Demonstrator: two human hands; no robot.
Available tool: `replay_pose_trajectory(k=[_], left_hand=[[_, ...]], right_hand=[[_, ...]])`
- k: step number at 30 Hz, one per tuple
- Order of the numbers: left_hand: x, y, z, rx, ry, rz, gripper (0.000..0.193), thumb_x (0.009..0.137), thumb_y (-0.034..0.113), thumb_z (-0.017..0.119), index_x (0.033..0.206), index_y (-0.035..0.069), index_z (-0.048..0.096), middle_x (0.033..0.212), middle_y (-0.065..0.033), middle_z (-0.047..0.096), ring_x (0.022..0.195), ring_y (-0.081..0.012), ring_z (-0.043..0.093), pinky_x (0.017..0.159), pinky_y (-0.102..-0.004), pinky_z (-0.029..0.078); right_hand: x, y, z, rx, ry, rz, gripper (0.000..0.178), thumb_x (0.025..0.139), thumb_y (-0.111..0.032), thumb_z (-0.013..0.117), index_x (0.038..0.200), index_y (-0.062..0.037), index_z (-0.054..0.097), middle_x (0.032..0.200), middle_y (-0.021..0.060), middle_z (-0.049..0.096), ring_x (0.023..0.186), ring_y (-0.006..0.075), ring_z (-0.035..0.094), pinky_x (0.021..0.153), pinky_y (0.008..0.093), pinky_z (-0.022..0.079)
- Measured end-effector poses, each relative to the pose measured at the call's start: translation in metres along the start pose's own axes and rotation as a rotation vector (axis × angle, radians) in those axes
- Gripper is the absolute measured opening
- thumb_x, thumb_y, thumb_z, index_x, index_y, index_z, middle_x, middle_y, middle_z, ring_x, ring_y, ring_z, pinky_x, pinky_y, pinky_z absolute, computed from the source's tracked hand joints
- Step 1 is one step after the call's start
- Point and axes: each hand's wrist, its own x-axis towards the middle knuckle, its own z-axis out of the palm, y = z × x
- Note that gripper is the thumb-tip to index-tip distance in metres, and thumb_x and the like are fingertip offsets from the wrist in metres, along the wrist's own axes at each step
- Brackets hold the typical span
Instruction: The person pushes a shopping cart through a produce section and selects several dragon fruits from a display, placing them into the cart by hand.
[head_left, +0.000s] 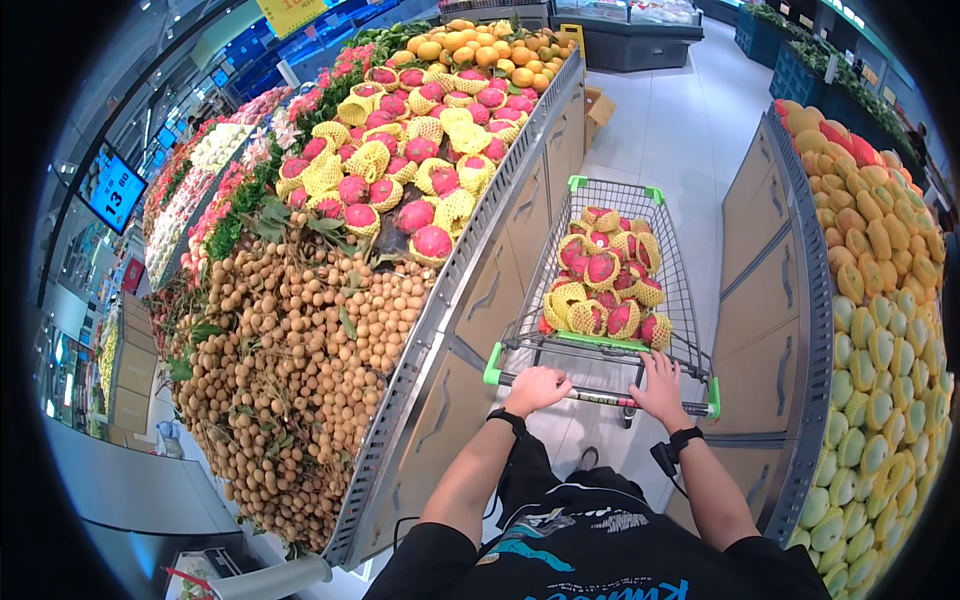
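Note:
In front of me stands a wire shopping cart (692,322) with green corner caps, holding a pile of pink dragon fruits (603,268) in yellow foam nets. My left hand (538,389) is wrapped round the left part of the cart's handlebar (598,397). Toward the bar's right end lies my right hand (660,386), its fingers spread and stretched forward over the bar toward the basket. Each wrist wears a black band.
A display on the left bears longans (300,350), netted dragon fruits (420,150) and oranges (490,45). On the right, another display holds yellow mangoes (865,215) and pale green netted fruits (870,400). The cart stands in the tiled aisle (650,120) between them. A cardboard box (598,108) sits farther ahead.

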Motion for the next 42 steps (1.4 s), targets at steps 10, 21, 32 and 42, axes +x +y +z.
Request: replay_pose_trajectory(k=[10, 21, 32, 42], left_hand=[[0.11, -0.099, -0.059, -0.057, -0.272, 0.045, 0.041, 0.089, 0.044, 0.043, 0.094, 0.017, 0.073, 0.088, -0.0108, 0.072, 0.085, -0.0323, 0.069, 0.079, -0.0468, 0.053], [0.24, -0.21, -0.1, -0.051, -0.386, 0.157, 0.045, 0.087, 0.043, 0.046, 0.101, 0.011, 0.072, 0.1, -0.0197, 0.069, 0.096, -0.0389, 0.065, 0.089, -0.0493, 0.05], [0.347, -0.219, -0.119, -0.241, -0.192, -0.009, 0.042, 0.088, 0.05, 0.055, 0.089, 0.011, 0.07, 0.085, -0.0162, 0.071, 0.084, -0.0364, 0.068, 0.075, -0.0476, 0.054], [0.454, -0.141, -0.115, -0.284, -0.095, -0.021, 0.033, 0.085, 0.041, 0.057, 0.089, 0.01, 0.068, 0.079, -0.0135, 0.069, 0.078, -0.0355, 0.066, 0.071, -0.0463, 0.052]], right_hand=[[0.135, -0.019, 0.045, -0.018, 0.029, 0.018, 0.069, 0.074, -0.037, 0.067, 0.134, -0.011, 0.047, 0.133, 0.0142, 0.049, 0.132, 0.0297, 0.039, 0.114, 0.0525, 0.022], [0.267, -0.062, 0.082, -0.052, 0.036, 0.147, 0.061, 0.077, -0.032, 0.065, 0.132, -0.0145, 0.047, 0.131, 0.0128, 0.049, 0.13, 0.0311, 0.04, 0.113, 0.0526, 0.023], [0.367, -0.029, 0.078, -0.075, 0.041, 0.157, 0.061, 0.078, -0.03, 0.061, 0.135, -0.013, 0.043, 0.131, 0.0128, 0.048, 0.132, 0.0306, 0.038, 0.113, 0.0538, 0.022], [0.435, 0.075, 0.02, -0.055, 0.053, 0.184, 0.059, 0.079, -0.027, 0.06, 0.134, -0.0136, 0.045, 0.131, 0.0117, 0.049, 0.132, 0.0291, 0.038, 0.113, 0.0527, 0.024]])
